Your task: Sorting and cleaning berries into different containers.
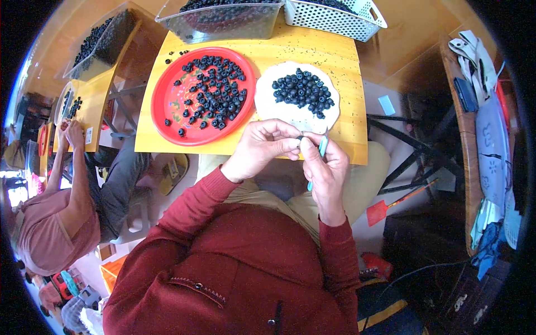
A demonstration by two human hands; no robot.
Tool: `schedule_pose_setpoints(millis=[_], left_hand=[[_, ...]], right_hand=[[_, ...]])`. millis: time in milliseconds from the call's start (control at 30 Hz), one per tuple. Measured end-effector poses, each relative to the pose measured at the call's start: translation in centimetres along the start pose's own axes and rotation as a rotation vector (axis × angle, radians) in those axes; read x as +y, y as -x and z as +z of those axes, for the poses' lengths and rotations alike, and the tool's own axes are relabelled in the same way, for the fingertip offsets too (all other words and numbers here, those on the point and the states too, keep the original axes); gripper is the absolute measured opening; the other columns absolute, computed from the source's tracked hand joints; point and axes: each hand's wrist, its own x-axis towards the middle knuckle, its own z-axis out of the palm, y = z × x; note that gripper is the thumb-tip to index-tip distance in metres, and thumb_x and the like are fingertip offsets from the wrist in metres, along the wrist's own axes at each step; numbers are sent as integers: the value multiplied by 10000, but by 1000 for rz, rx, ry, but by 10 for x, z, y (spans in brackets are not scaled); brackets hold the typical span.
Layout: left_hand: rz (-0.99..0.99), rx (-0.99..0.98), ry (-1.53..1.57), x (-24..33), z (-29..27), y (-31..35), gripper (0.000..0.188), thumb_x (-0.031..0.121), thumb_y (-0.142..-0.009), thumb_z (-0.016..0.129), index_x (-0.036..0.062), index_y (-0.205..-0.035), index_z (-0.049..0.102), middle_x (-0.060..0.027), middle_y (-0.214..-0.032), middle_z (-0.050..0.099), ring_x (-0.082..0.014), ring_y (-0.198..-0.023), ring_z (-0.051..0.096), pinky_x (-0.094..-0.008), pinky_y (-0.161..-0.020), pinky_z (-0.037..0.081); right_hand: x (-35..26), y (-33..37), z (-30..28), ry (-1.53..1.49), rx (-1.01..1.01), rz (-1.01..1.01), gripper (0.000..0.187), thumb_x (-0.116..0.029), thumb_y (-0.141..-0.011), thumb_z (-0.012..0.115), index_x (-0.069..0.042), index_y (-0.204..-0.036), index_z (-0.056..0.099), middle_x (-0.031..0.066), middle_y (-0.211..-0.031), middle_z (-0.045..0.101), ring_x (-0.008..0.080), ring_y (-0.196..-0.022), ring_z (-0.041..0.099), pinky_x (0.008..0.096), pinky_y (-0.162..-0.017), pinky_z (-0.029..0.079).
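Note:
Close in front of me, above the table's near edge, my two hands meet. My left hand [260, 146] is closed, pinching a small black round piece [300, 137] between thumb and fingertips. My right hand [328, 168] grips a slim teal tool [323, 146] with a pointed grey tip, its thumb against the same piece. Just beyond them is a white scalloped plate [268, 114] with a heap of black round pieces [301, 89]. To its left, a round red tray [161, 106] carries many more such pieces [220, 92], some showing a hole.
Both dishes stand on a yellow wooden table [349, 72] sprinkled with dark crumbs. Behind them are a clear bin [223, 29] and a white perforated basket [335, 23], both with black pieces. Another person [61, 218] works at the left. A red fly swatter [378, 213] lies at the right.

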Motion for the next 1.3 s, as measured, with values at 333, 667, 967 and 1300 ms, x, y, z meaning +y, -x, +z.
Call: schedule_pose_setpoints(millis=[333, 667, 967, 1300], left_hand=[[31, -17, -1, 1, 0, 3, 162, 30, -917, 681, -45, -1061, 674, -126, -931, 717, -176, -803, 710, -311, -735, 602], [-12, -53, 261, 2, -3, 4, 192, 35, -932, 658, -32, -1112, 662, -131, -956, 705, -192, -805, 700, -323, -744, 596], [-10, -67, 389, -3, -10, 2, 204, 61, -961, 631, -21, -1147, 649, -119, -993, 700, -176, -844, 692, -306, -766, 592], [-7, -76, 376, -2, -5, 2, 138, 64, -972, 619, -9, -1086, 642, -100, -961, 694, -161, -836, 678, -292, -743, 579]], right_hand=[[-9, -3, -1, -278, -78, 175, 187, -130, -955, 666, 25, -1058, 670, -10, -697, 601, 9, -457, 420, 183, -396, 292], [-7, -3, -2, -242, -19, 195, 207, -127, -960, 661, 35, -1090, 666, -28, -671, 575, -9, -443, 389, 178, -380, 259], [-17, 9, 7, 354, -114, -174, 347, -189, -998, 608, 78, -1219, 616, 137, -1067, 689, 202, -968, 666, 308, -870, 509], [-22, 9, 2, 530, -150, -387, 286, -137, -985, 605, 81, -1168, 632, 181, -981, 667, 268, -896, 688, 343, -780, 530]])
